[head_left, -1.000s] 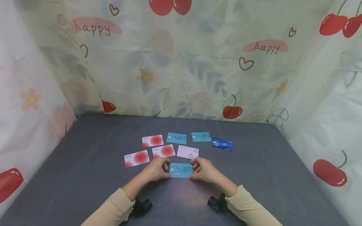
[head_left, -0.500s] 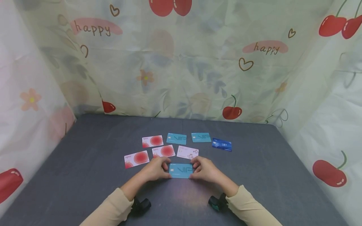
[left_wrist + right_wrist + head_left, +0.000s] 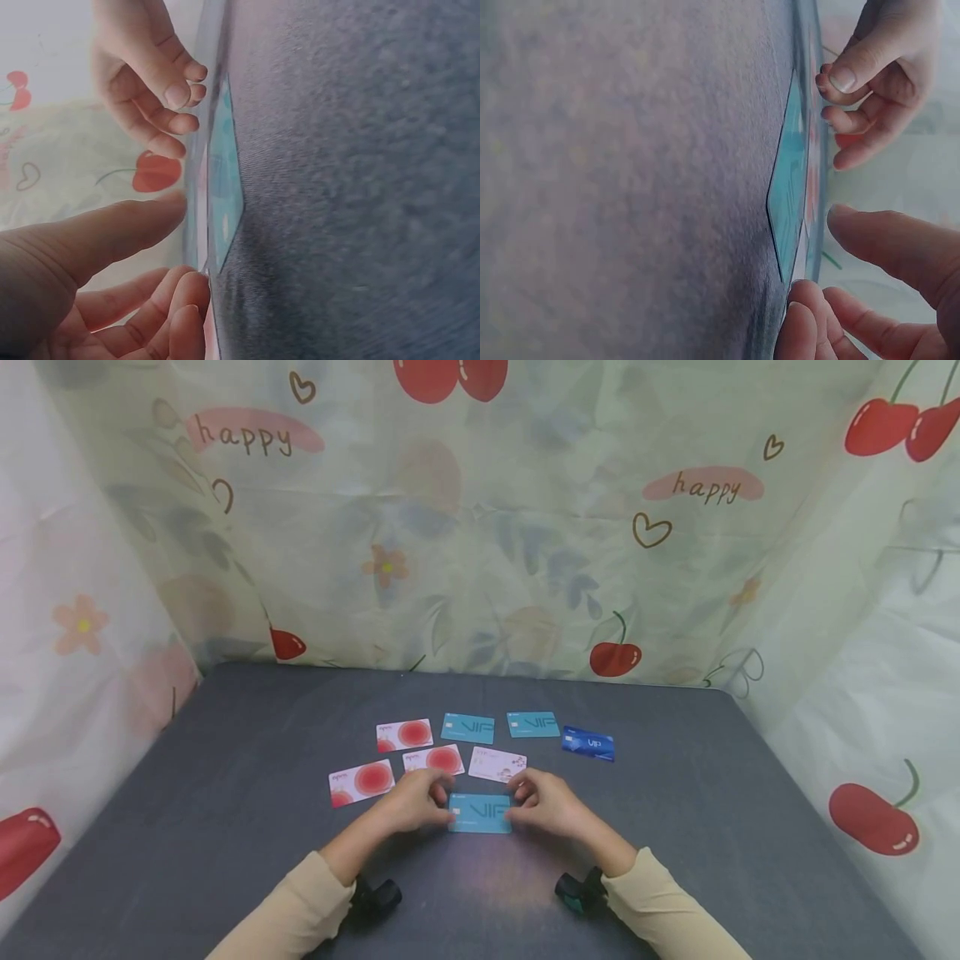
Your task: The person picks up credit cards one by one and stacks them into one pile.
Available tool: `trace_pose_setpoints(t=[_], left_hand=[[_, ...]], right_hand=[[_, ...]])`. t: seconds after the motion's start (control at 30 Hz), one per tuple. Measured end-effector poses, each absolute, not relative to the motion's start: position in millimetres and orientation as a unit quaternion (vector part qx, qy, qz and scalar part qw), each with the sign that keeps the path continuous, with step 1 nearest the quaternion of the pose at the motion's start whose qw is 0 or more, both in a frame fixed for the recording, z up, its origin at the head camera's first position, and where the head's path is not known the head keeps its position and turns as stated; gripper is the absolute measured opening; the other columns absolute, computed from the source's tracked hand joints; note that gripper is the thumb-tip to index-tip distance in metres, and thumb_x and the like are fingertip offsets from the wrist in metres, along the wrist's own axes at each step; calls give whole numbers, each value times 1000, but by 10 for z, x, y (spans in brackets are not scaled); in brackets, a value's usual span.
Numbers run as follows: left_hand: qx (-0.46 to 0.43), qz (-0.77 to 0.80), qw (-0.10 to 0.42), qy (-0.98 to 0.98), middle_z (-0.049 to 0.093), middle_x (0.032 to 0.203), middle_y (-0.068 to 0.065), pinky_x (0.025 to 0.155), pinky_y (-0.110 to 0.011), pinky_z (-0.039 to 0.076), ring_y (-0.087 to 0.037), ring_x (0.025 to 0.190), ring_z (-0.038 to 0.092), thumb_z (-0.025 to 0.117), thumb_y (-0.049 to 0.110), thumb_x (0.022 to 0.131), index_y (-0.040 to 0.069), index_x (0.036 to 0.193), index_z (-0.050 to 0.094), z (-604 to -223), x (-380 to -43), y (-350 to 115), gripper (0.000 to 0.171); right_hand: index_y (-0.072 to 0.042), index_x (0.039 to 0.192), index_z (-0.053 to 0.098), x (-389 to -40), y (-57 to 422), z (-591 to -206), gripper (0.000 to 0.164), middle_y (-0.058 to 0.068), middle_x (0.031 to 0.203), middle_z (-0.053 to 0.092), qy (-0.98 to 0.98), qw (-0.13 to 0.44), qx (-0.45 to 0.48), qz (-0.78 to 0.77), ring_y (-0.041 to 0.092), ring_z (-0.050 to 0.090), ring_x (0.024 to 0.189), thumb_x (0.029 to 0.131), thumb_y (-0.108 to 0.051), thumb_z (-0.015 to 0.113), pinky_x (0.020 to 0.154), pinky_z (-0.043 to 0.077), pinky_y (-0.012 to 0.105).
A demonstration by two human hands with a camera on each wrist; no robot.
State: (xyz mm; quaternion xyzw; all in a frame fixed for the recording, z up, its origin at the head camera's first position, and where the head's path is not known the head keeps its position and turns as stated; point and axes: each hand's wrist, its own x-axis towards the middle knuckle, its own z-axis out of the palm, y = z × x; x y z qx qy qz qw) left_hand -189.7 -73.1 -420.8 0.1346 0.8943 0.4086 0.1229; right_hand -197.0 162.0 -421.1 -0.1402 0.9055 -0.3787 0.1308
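A teal VIP card lies flat on the dark table, closest to the person in the head view. My left hand hovers at its left end, and my right hand at its right end. In the left wrist view the left thumb is raised off the card, with the other fingers loosely bent low beside it. The right wrist view has the right thumb lifted too, apart from the card's surface. Neither hand grips anything. Just beyond the hands are a pale pink card and a red-circle card, the latter partly covered by the left hand.
Farther back lie two teal VIP cards, a dark blue VIP card and a red-circle card. Another red-circle card is left of the hands. Cherry-print cloth walls the table's back and sides.
Both hands have let go of the teal card's ends, thumbs rising off it and hands shifting slightly up. The card stays in the same spot.
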Motion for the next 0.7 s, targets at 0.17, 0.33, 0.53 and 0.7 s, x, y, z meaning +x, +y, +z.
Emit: trace_pose_setpoints(t=[0.17, 0.33, 0.53, 0.7], left_hand=[[135, 409, 117, 895, 61, 84, -7, 59, -24, 49, -13, 68, 53, 78, 13, 73, 2, 118, 58, -4165, -1937, -713, 51], [146, 404, 100, 897, 61, 84, -8, 58, -22, 46, -13, 67, 52, 78, 14, 73, 1, 113, 60, -4159, -2016, -702, 46], [157, 410, 95, 893, 60, 84, -7, 60, -21, 45, -13, 72, 52, 76, 14, 75, 2, 110, 60, -4151, -2129, -669, 41], [148, 418, 101, 891, 58, 84, -6, 62, -24, 47, -15, 74, 53, 75, 16, 77, 1, 115, 59, -4143, -2218, -634, 44]], right_hand=[[0, 108, 59, -1987, 1647, -4191, 38, 8, 87, 58, 910, 113, -146, -372, 11, 57, 71, 77, -16, 74, 63, 51, 24], [0, 111, 59, -2063, 1664, -4206, 41, 9, 90, 60, 910, 114, -121, -379, 14, 58, 72, 77, -15, 75, 65, 51, 25], [2, 110, 59, -2140, 1714, -4217, 39, 10, 90, 60, 914, 97, -116, -378, 13, 56, 71, 77, -12, 75, 63, 48, 23], [1, 109, 60, -2199, 1736, -4211, 38, 10, 90, 60, 917, 90, -92, -378, 13, 55, 71, 76, -11, 75, 63, 48, 23]])
